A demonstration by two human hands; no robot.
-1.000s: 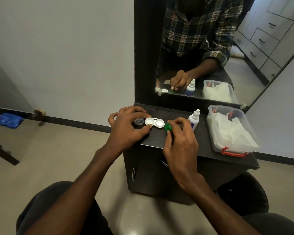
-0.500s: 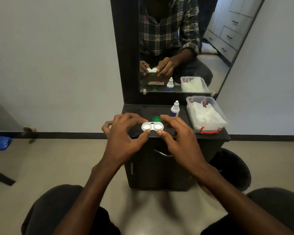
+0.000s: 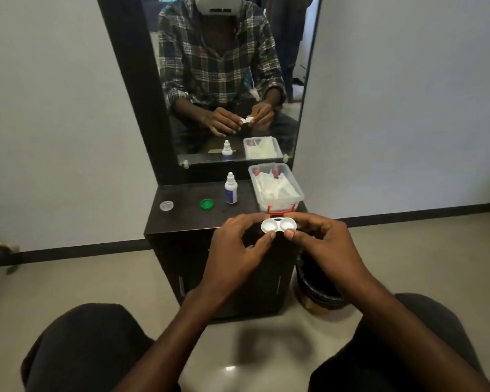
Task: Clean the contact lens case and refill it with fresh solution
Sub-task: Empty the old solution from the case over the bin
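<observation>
I see a tall mirror [image 3: 227, 80] in a dark frame against the wall, and below it a dark cabinet [image 3: 204, 250] with a flat top. On the right of that top sits a clear box [image 3: 276, 185] with red clips, filled with white tissues. My left hand [image 3: 235, 250] and right hand [image 3: 320, 244] are raised in front of the cabinet's front edge, each pinching one end of the white case [image 3: 278, 225] between thumb and fingers, so the case hangs in the air with both uncapped wells facing up. On the top, left of the box, stands a small white bottle [image 3: 230, 188], upright and capped. A green cap [image 3: 206, 204] lies just left of it, and a clear cap [image 3: 166, 205] lies further left, well apart from it.
</observation>
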